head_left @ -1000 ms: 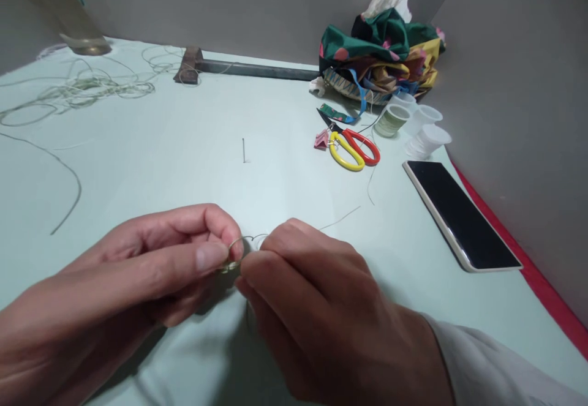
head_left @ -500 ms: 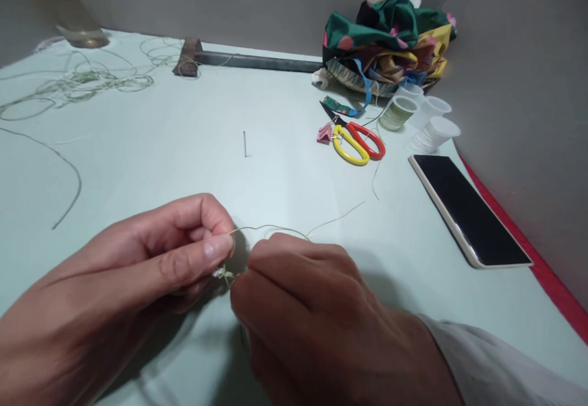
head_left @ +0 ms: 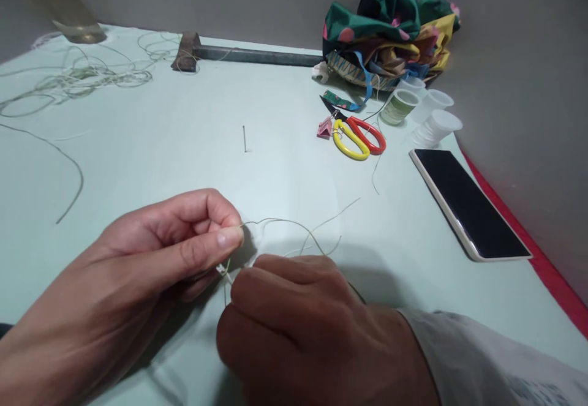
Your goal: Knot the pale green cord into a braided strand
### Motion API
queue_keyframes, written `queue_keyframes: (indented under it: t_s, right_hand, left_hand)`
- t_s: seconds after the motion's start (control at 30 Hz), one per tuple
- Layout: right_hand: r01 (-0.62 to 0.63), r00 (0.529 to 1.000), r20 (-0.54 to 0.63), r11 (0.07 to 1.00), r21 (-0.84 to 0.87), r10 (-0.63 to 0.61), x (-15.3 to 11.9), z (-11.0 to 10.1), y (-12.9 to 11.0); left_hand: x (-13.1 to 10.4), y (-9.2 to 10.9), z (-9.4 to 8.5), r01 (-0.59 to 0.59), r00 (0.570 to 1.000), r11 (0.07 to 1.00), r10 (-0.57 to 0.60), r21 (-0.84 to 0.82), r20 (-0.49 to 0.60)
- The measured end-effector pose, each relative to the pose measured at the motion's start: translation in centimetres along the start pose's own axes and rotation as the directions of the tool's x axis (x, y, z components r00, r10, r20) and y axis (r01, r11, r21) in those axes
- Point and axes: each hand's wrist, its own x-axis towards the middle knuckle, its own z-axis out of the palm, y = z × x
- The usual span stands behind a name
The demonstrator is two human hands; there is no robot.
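Note:
My left hand [head_left: 184,240] pinches a thin green thread [head_left: 294,223] between thumb and forefinger, left of centre over the table. Below the thumb shows a small knotted bit of pale green and white thread [head_left: 223,271]. Close on its right, my right hand [head_left: 289,314] is closed, back of the hand towards me. Its fingertips are at the knotted bit, and strands run from there; exactly what they grip is hidden by the fingers. The green thread arcs over the right hand's knuckles, with loose ends lying beyond it.
Scissors [head_left: 351,139] with yellow and red handles lie beside a pink binder clip [head_left: 324,127]. Behind are thread spools [head_left: 399,107] and a colourful cloth bundle [head_left: 390,32]. A phone [head_left: 468,204] lies right, a hammer [head_left: 257,56] at the back, a nail [head_left: 245,139] mid-table, tangled thread [head_left: 92,80] left.
My right hand has moved slightly down and left, and its fingers have turned. More of the green thread now shows above it. My left hand keeps its pinch, shifted slightly right.

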Motion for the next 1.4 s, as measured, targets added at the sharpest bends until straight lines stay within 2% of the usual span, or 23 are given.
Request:
queue_keyframes:
  t_s: [0.13, 0.3, 0.43, 0.5, 0.63, 0.7, 0.83, 0.97, 1.07, 1.17, 1.27, 1.4]
  right_hand:
    - [0.009, 0.992, -0.127, 0.995, 0.102, 0.004, 0.0, 0.0, 0.3]
    - [-0.142, 0.979, -0.115, 0.97, 0.196, 0.167, 0.2, -0.8, -0.1]
    - [-0.096, 0.967, -0.208, 0.964, 0.247, 0.149, -0.1, -1.3, -0.2]
    - [-0.101, 0.945, -0.285, 0.972, 0.213, 0.161, -0.1, -1.8, 0.0]
    - [-0.186, 0.888, -0.396, 0.97, 0.155, 0.233, 0.6, -3.4, -0.1]
    - [-0.182, 0.898, -0.364, 0.962, 0.203, 0.247, 1.2, -4.2, -0.5]
    - [-0.206, 0.931, -0.224, 0.922, 0.327, 0.287, 1.9, -4.8, -1.5]
    - [-0.218, 0.916, -0.235, 0.896, 0.387, 0.325, 2.1, -5.0, -2.2]
    - [-0.26, 0.889, -0.219, 0.838, 0.48, 0.401, 2.2, -5.4, -2.5]
    - [-0.306, 0.863, -0.159, 0.747, 0.59, 0.479, 2.2, -6.2, -2.6]
    - [-0.343, 0.85, -0.059, 0.636, 0.691, 0.523, 2.2, -7.2, -2.7]
    - [-0.38, 0.822, 0.13, 0.363, 0.851, 0.555, 2.3, -8.0, -2.7]
  left_hand:
    - [0.9, 0.9, -0.1, -0.057, 0.993, 0.998, 0.055, 0.015, 0.1]
    - [0.9, 2.1, -1.4, -0.113, 0.979, 0.992, 0.102, 0.055, 0.177]
    - [0.3, 2.7, -1.8, -0.15, 0.975, 0.986, 0.136, 0.072, 0.175]
    - [0.0, 3.0, -1.8, -0.235, 0.963, 0.962, 0.21, 0.139, 0.168]
    - [-0.5, 4.0, -1.6, -0.439, 0.893, 0.869, 0.394, 0.228, 0.217]
    - [-0.7, 4.6, -1.3, -0.482, 0.87, 0.841, 0.427, 0.245, 0.248]
    - [-1.3, 5.4, -0.5, -0.549, 0.829, 0.782, 0.464, 0.295, 0.314]
    - [-1.7, 6.0, 0.5, -0.635, 0.772, 0.661, 0.554, 0.399, 0.311]
    - [-1.9, 7.1, 1.2, -0.693, 0.713, 0.558, 0.625, 0.457, 0.317]
    - [-2.3, 8.3, 1.5, -0.701, 0.688, 0.46, 0.637, 0.544, 0.348]
    - [-2.6, 9.2, 1.4, -0.694, 0.69, 0.393, 0.6, 0.603, 0.404]
    - [-2.5, 9.3, 1.5, -0.746, 0.648, 0.399, 0.62, 0.533, 0.442]
